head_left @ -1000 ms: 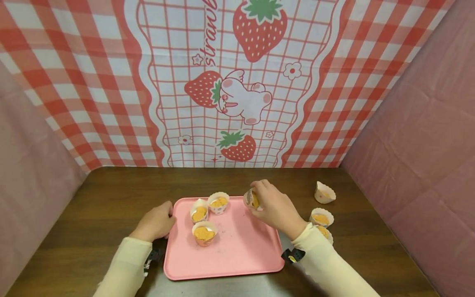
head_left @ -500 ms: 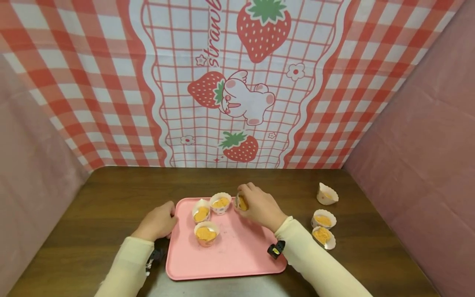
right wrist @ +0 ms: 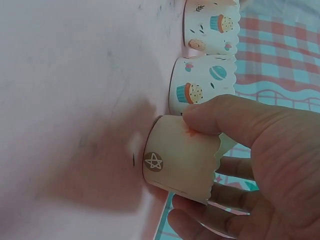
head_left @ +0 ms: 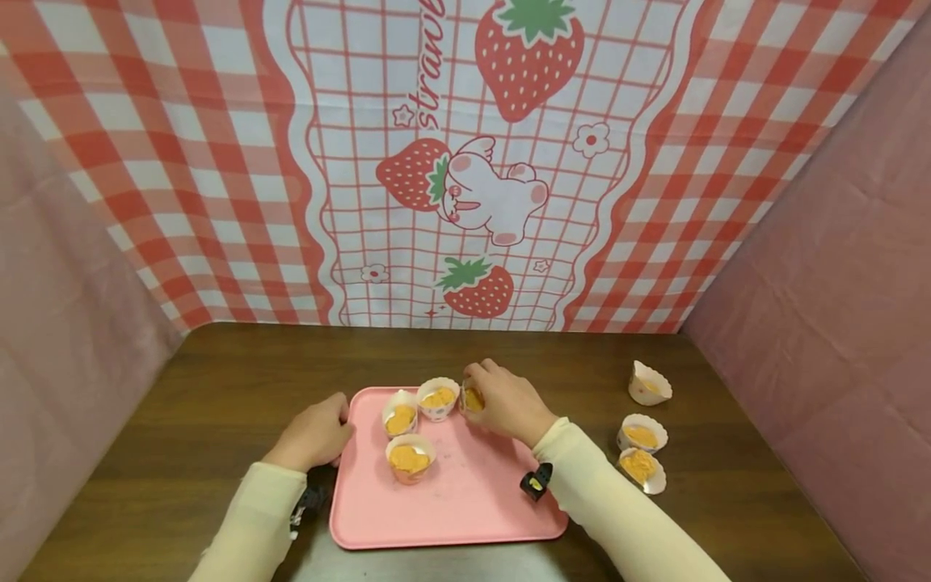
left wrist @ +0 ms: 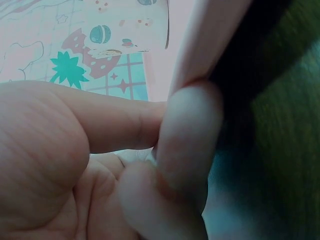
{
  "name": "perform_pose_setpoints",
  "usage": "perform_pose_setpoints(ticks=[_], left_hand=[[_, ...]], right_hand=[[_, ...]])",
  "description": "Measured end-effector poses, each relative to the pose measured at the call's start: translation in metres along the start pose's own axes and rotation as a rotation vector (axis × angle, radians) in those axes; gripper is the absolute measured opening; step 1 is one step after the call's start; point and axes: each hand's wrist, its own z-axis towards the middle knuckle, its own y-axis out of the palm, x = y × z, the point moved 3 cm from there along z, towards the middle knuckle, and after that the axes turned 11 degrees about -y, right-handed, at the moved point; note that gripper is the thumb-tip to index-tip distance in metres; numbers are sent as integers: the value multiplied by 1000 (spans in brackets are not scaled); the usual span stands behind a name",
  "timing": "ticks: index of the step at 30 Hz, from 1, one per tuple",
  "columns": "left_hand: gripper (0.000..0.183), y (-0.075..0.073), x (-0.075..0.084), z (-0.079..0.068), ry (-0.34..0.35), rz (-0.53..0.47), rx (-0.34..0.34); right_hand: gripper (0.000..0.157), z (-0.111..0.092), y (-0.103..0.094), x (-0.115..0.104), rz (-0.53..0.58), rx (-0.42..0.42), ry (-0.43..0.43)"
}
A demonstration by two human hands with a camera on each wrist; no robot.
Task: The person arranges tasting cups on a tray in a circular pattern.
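My right hand [head_left: 505, 402] holds a cupcake in a pale paper cup [right wrist: 175, 155] at the back of the pink tray [head_left: 465, 505]. In the right wrist view, the thumb lies on the cup's side, and fingers are behind it. The cup's base is at the tray surface, beside a cup with printed muffins [right wrist: 197, 87]. Another cupcake [head_left: 438, 398] stands just left of it, with two more, one at the left [head_left: 400, 416] and one nearer the front [head_left: 410, 458]. My left hand [head_left: 313, 432] pinches the tray's left rim [left wrist: 210, 45] between thumb and fingers.
Right of the tray, three cupcakes rest on the brown wooden table [head_left: 182, 453]: one far back [head_left: 649, 384], and a middle [head_left: 642, 435] and a near one [head_left: 642, 469] close together. A strawberry-print cloth [head_left: 436, 186] hangs behind the table, with pink cloth [head_left: 822, 267] at the right.
The right hand has moved left along the tray's back with its cupcake, bringing it beside the rear cupcake, and has nearly stopped. The left hand stays at the tray rim.
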Motion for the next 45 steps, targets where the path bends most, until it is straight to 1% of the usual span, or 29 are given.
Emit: perform_pose_setpoints(ticks=[7,14,17,19,21,24,29,33,36,45], left_hand=[[9,-1,2,-1,-1,8,9],[9,-1,2,-1,4,16,13],[9,1,1,-1,-8,17,-1],[8,2,2,-1,-11,14,-7],[8,3,2,-1,-8,11,-3],[9,2,2,-1,-5,7,6],[9,0,1,-1,1,13,12],[9,1,0,1,5,14,1],[9,1,0,2,8,21,3],[10,0,2,1,-9,33,-11]], right_hand=[[60,3,0,-2,17,-29,10],[60,1,1,-1,37,-23,30],[63,-3,3,2,58,-34,43],[70,-6,1,4,73,-37,58],[77,-11,-4,7,83,-23,76],[87,-21,-17,13,93,16,108],[81,-42,-40,23,100,117,113],[78,-58,-50,30,101,176,111],[76,-65,-54,32,97,186,106],[76,-73,-66,24,44,201,106]])
